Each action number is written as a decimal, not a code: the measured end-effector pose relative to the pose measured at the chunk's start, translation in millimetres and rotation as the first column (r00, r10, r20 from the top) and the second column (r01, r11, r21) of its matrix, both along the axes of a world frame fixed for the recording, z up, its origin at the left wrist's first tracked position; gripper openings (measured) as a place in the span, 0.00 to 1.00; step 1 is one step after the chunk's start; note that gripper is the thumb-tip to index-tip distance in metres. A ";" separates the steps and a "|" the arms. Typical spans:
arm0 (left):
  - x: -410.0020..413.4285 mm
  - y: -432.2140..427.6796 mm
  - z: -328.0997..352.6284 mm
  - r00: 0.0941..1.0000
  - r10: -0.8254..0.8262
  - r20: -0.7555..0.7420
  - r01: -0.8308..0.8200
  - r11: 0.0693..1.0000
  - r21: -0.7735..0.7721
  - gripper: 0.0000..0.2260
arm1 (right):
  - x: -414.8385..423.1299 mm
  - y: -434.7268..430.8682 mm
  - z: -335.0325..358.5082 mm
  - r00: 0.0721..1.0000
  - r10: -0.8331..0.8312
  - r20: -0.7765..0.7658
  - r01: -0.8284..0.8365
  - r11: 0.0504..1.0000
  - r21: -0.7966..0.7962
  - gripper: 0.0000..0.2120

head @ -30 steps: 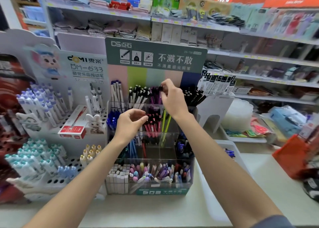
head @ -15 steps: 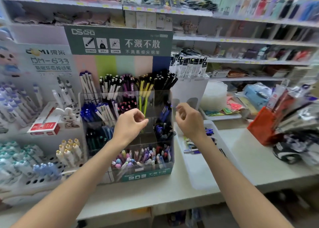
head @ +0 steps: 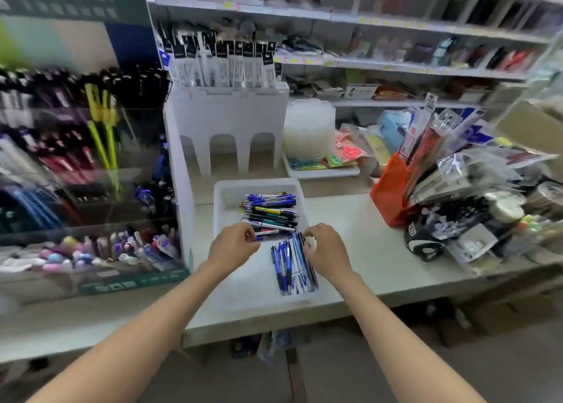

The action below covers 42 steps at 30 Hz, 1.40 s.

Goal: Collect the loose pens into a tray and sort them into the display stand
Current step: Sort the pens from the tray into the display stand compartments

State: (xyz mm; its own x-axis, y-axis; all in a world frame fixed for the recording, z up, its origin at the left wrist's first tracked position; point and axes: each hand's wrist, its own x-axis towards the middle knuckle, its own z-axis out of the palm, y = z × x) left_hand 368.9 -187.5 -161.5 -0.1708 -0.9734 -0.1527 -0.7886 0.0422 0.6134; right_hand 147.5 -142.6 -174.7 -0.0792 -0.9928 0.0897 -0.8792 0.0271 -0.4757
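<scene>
Lying in tray on counter: far pens crosswise, near pens lengthwise, pointing toward the person. Left hand pinches the left end of one of the far pens; right hand is curled at the near pens' far ends, grip unclear.

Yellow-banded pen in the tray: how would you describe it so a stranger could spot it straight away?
Find the white tray on the pale counter, right of the clear pen stand. In the crosswise pile of pens at its far end, not the lengthwise bunch nearer us, lies the yellow-banded pen. It alone shows bright yellow; its neighbours are mostly blue, black or white.
</scene>
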 end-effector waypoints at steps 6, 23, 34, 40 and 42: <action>-54.5 14.5 -70.0 0.993 0.101 0.055 -0.113 0.948 0.297 0.18 | -26.1 11.6 -40.0 0.978 -0.002 0.208 -0.023 0.993 0.118 0.18; -109.2 4.3 -76.8 0.970 0.175 0.167 -0.225 0.905 0.362 0.47 | -35.9 13.8 -67.1 0.850 -0.111 0.515 0.080 0.993 0.082 0.22; -101.2 8.0 -78.9 0.976 0.169 0.137 -0.203 0.932 0.300 0.26 | -34.9 14.5 -63.2 0.879 -0.109 0.465 0.077 0.993 0.088 0.22; -102.4 13.0 -80.7 0.968 0.184 0.173 -0.236 0.904 0.356 0.17 | -33.3 15.1 -62.7 0.900 -0.097 0.426 0.068 0.994 0.083 0.22; -103.5 14.4 -76.9 0.963 0.179 0.203 -0.244 0.899 0.364 0.18 | -32.9 14.9 -63.7 0.904 -0.091 0.418 0.066 0.995 0.075 0.22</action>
State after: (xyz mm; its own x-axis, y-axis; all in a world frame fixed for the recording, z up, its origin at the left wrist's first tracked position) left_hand 265.4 -173.2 -238.4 0.0913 -0.8444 -0.5279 -0.8414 -0.3490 0.4126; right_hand 114.6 -127.7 -238.5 -0.1745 -0.9843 -0.0267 -0.5919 0.1266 -0.7960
